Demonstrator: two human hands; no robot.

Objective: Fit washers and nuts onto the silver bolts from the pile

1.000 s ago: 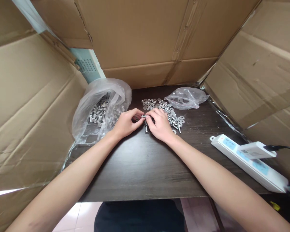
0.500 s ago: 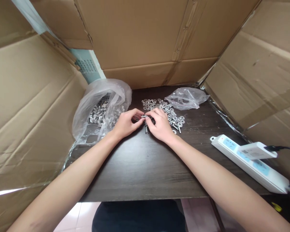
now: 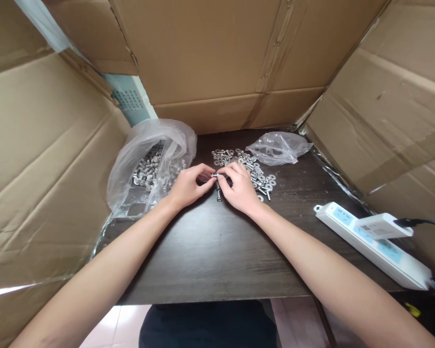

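Between the fingertips of both hands is a small silver bolt (image 3: 214, 175), lying roughly crosswise. My left hand (image 3: 191, 185) pinches its left end with thumb and fingers. On the other end, the thumb and fingers of my right hand (image 3: 237, 186) are closed. Whether a nut or washer sits on the bolt is partly hidden by the fingers. Just below the fingertips another bolt (image 3: 219, 195) lies on the dark table (image 3: 203, 251). Loose washers (image 3: 270, 182), nuts and bolts are spread behind and to the right of my right hand.
A clear plastic bag (image 3: 118, 179) with many metal fasteners (image 3: 148, 171) stands at the left. Another crumpled bag (image 3: 281, 147) lies at the back right. A white power strip (image 3: 373, 246) with a plugged-in adapter (image 3: 382, 226) is on the right. Cardboard walls (image 3: 210, 58) enclose the table.
Both hands keep nearly the same pose around the bolt, with only slight finger movement. The whole view has shifted a little.
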